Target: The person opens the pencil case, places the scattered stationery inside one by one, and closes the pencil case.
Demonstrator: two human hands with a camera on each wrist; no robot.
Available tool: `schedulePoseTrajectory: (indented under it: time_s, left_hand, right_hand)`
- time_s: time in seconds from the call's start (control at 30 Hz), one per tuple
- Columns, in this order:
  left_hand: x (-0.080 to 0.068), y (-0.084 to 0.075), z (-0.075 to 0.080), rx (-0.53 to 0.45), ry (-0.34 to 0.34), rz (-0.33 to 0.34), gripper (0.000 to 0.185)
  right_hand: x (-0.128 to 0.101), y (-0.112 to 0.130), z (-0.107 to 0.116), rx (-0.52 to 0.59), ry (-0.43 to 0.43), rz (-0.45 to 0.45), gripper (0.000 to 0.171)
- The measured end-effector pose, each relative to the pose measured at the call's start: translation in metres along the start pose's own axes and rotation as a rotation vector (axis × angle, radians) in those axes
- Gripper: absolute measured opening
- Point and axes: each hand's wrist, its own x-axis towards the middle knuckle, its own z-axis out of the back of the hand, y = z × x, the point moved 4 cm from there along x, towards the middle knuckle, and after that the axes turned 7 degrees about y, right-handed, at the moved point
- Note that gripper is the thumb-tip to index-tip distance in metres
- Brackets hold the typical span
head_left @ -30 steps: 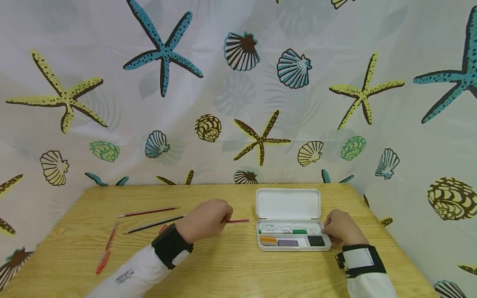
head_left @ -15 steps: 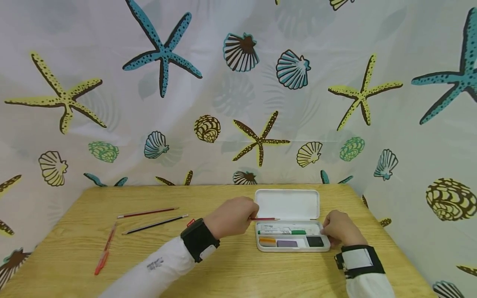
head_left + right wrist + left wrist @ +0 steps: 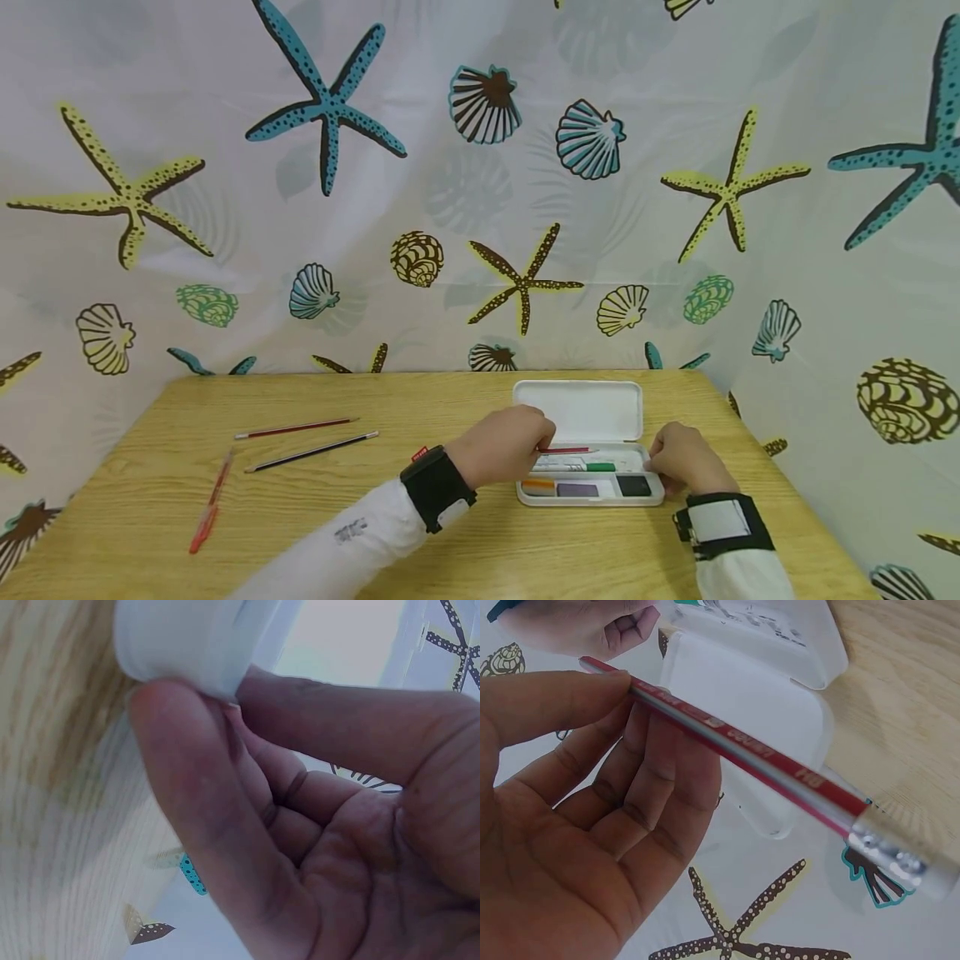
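Note:
A red pencil [image 3: 566,451] with a silver ferrule and white eraser is pinched between the thumb and fingers of my left hand [image 3: 502,446]. In the head view it is over the back compartment of an open white pencil case [image 3: 585,408]; whether it touches anything inside cannot be told. That compartment has a white marker [image 3: 600,467] with a green cap. An orange-and-white block [image 3: 538,486], a purple block [image 3: 577,490] and a black block [image 3: 634,486] lie in the front one. My right hand [image 3: 690,458] pinches the case's right end, its corner [image 3: 187,645] between thumb and finger.
On the left of the wooden table [image 3: 465,550] lie another red pencil [image 3: 296,428], a black pencil [image 3: 311,452] and a red pen [image 3: 212,504]. A patterned curtain [image 3: 420,183] hangs behind and at the sides.
My left hand has carried the red pencil rightward from beside the case to over its back compartment, lowering slightly at the end. The right hand has stayed at the case's right end.

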Motion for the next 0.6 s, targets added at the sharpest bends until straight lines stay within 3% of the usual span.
schedulePoseTrajectory:
  time_s: [0.37, 0.6]
  left_hand:
    - [0.022, -0.012, -0.008, -0.002, 0.024, -0.002, 0.008]
    - [0.031, -0.009, -0.023, 0.021, 0.031, 0.001, 0.008]
  right_hand:
    - [0.000, 0.001, 0.001, 0.001, -0.001, 0.004, 0.013]
    - [0.000, 0.000, 0.000, 0.001, 0.000, 0.000, 0.013]
